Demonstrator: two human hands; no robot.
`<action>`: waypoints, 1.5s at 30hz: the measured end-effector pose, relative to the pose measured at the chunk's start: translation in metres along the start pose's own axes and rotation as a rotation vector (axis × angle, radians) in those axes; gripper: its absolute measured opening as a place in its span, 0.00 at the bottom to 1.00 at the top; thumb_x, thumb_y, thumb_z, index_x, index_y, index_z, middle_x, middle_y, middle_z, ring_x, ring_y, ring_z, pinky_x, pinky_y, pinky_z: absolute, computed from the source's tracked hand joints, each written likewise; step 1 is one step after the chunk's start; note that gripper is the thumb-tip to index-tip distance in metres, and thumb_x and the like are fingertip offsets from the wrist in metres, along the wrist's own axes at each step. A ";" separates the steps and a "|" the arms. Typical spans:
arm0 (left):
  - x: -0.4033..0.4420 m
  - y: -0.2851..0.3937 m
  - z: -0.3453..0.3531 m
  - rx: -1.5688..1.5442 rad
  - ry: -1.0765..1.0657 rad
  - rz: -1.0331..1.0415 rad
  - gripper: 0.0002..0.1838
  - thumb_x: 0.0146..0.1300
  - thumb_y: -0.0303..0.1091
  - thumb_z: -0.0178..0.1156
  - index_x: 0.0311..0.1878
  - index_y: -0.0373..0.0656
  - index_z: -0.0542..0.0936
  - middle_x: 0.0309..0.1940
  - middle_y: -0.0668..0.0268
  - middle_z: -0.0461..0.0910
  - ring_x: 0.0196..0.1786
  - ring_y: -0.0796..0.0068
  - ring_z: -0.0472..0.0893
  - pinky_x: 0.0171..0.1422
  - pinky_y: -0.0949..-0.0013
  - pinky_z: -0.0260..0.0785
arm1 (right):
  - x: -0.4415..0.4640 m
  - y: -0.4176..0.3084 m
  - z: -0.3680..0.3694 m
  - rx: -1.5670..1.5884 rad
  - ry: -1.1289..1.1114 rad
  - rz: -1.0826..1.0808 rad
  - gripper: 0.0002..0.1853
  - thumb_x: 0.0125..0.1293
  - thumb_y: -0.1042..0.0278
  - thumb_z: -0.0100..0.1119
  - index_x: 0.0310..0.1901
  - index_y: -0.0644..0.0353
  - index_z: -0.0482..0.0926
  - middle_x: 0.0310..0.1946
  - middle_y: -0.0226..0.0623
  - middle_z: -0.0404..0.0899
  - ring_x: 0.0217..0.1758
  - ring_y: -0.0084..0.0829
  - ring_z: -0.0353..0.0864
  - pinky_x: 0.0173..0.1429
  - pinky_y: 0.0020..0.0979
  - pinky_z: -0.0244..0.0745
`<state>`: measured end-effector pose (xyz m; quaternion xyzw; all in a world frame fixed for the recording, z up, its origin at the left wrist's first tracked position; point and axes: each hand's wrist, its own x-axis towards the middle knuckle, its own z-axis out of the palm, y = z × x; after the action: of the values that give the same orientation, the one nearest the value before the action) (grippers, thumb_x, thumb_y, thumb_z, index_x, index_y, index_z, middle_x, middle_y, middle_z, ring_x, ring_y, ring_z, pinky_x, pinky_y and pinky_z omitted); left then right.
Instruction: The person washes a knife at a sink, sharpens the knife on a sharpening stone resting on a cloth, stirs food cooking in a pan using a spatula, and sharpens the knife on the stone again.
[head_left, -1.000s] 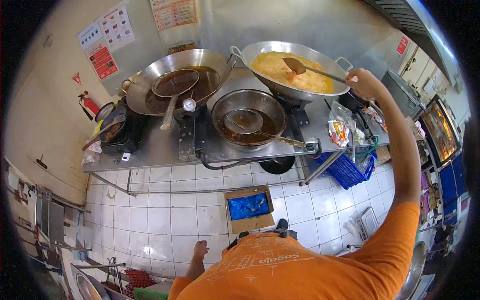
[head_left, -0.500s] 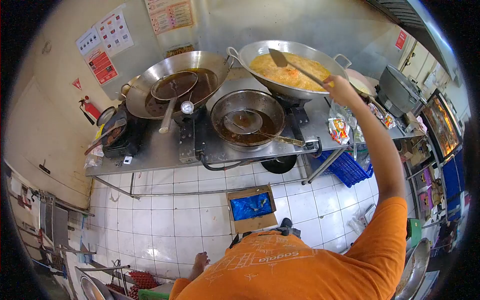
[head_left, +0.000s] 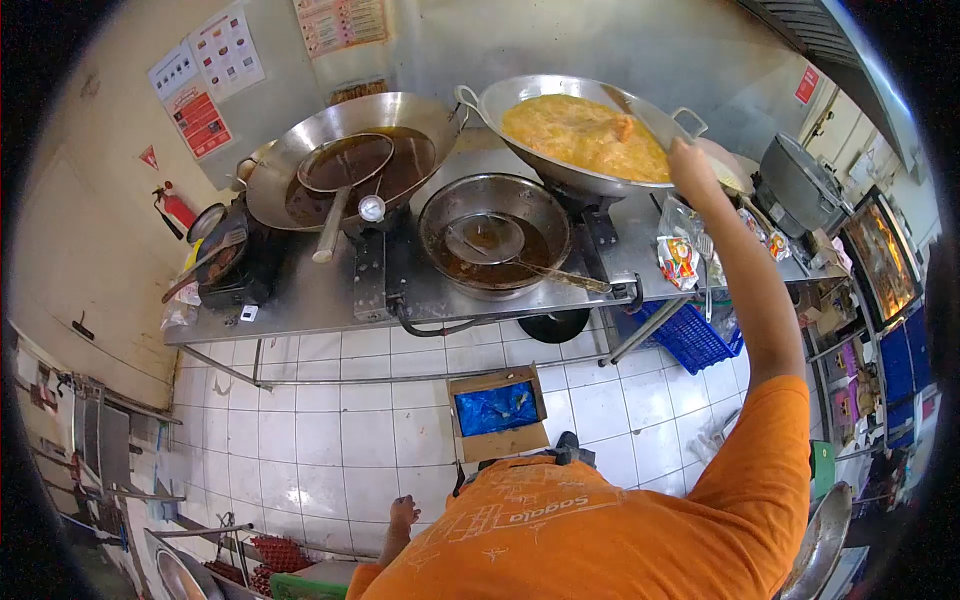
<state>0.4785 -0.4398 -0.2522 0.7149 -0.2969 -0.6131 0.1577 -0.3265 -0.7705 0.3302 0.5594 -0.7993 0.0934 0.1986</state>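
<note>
At the large right wok (head_left: 485,108), my right hand (head_left: 690,165) is closed around the handle of a spatula (head_left: 620,98). The blade sits at the wok's far inner side, partly hard to see. Bubbling golden oil (head_left: 560,130) fills this wok, and an orange lump of frying food (head_left: 622,128) rises above the foam near the spatula. My left hand (head_left: 404,512) hangs low at my side, away from the stove. Its fingers look loosely bent and apart, with nothing visible in them.
A wide wok (head_left: 275,195) of dark oil at left holds a strainer (head_left: 330,225) and a thermometer (head_left: 371,208). A smaller pan (head_left: 435,225) with another strainer (head_left: 485,238) stands between the woks. Below lie a cardboard box (head_left: 515,440) and a blue crate (head_left: 690,345).
The spatula has swung from above the middle of the wok to its far right side, its handle now steeper. An orange lump now shows above the foam. My left hand stays low.
</note>
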 end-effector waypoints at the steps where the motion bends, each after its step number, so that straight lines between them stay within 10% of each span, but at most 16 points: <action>1: -0.003 -0.007 -0.002 0.021 0.007 0.001 0.21 0.77 0.44 0.58 0.62 0.38 0.75 0.44 0.60 0.81 0.32 0.62 0.85 0.26 0.65 0.72 | -0.002 0.005 -0.015 0.004 0.015 -0.003 0.11 0.72 0.65 0.59 0.46 0.64 0.78 0.41 0.62 0.86 0.51 0.64 0.86 0.55 0.60 0.80; 6: -0.027 -0.032 0.003 -0.212 0.084 -0.205 0.22 0.78 0.45 0.58 0.61 0.36 0.75 0.45 0.59 0.81 0.39 0.56 0.86 0.35 0.54 0.78 | -0.016 0.008 -0.051 0.113 0.071 0.122 0.12 0.71 0.64 0.59 0.46 0.65 0.82 0.45 0.61 0.86 0.55 0.62 0.85 0.58 0.58 0.78; 12: -0.031 -0.027 -0.015 1.015 -0.071 1.024 0.21 0.75 0.45 0.61 0.58 0.36 0.75 0.43 0.58 0.81 0.34 0.57 0.86 0.28 0.59 0.75 | 0.000 0.050 -0.018 0.051 0.068 0.067 0.12 0.71 0.64 0.62 0.47 0.64 0.83 0.46 0.61 0.86 0.54 0.62 0.85 0.58 0.57 0.79; 15: -0.016 -0.003 0.005 -0.259 0.016 -0.173 0.21 0.74 0.44 0.62 0.58 0.37 0.75 0.40 0.60 0.80 0.30 0.60 0.85 0.23 0.63 0.71 | 0.023 0.057 0.016 0.084 0.057 0.076 0.11 0.70 0.65 0.62 0.46 0.65 0.83 0.44 0.61 0.86 0.52 0.62 0.86 0.58 0.57 0.79; 20: 0.014 0.014 -0.007 0.004 -0.025 0.136 0.19 0.74 0.42 0.60 0.58 0.39 0.75 0.39 0.61 0.80 0.27 0.62 0.83 0.23 0.64 0.69 | 0.021 0.050 0.017 0.044 0.029 -0.003 0.11 0.68 0.68 0.62 0.45 0.66 0.84 0.42 0.62 0.86 0.52 0.63 0.86 0.57 0.57 0.80; 25: 0.011 0.040 -0.009 -0.408 -0.017 -0.047 0.15 0.75 0.41 0.60 0.55 0.41 0.75 0.38 0.63 0.79 0.27 0.65 0.81 0.24 0.67 0.67 | -0.007 0.020 -0.059 -0.034 0.019 0.015 0.11 0.67 0.70 0.61 0.40 0.71 0.86 0.37 0.64 0.86 0.46 0.62 0.88 0.52 0.55 0.83; 31: -0.003 0.010 0.002 -0.192 0.041 -0.197 0.18 0.76 0.42 0.60 0.58 0.39 0.74 0.41 0.60 0.79 0.30 0.62 0.82 0.27 0.60 0.73 | -0.007 0.029 -0.088 -0.094 -0.195 0.006 0.12 0.67 0.68 0.60 0.38 0.72 0.85 0.37 0.65 0.86 0.45 0.62 0.89 0.50 0.54 0.83; 37: 0.002 -0.018 0.004 -0.283 0.005 -0.236 0.21 0.76 0.42 0.60 0.62 0.36 0.75 0.43 0.55 0.80 0.32 0.56 0.82 0.34 0.54 0.82 | -0.014 0.004 -0.055 -0.275 0.061 -0.031 0.11 0.74 0.67 0.54 0.45 0.63 0.84 0.42 0.57 0.88 0.47 0.56 0.91 0.51 0.52 0.87; 45: 0.026 -0.001 -0.025 -0.237 0.099 -0.014 0.19 0.73 0.41 0.59 0.59 0.39 0.77 0.40 0.59 0.80 0.32 0.62 0.82 0.30 0.60 0.78 | 0.001 -0.001 -0.046 -0.407 -0.117 -0.104 0.12 0.73 0.69 0.55 0.45 0.63 0.87 0.44 0.54 0.89 0.48 0.55 0.91 0.52 0.50 0.88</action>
<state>0.5046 -0.4582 -0.2679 0.7226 -0.2090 -0.6091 0.2513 -0.3157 -0.7545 0.3721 0.5525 -0.7820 -0.1129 0.2655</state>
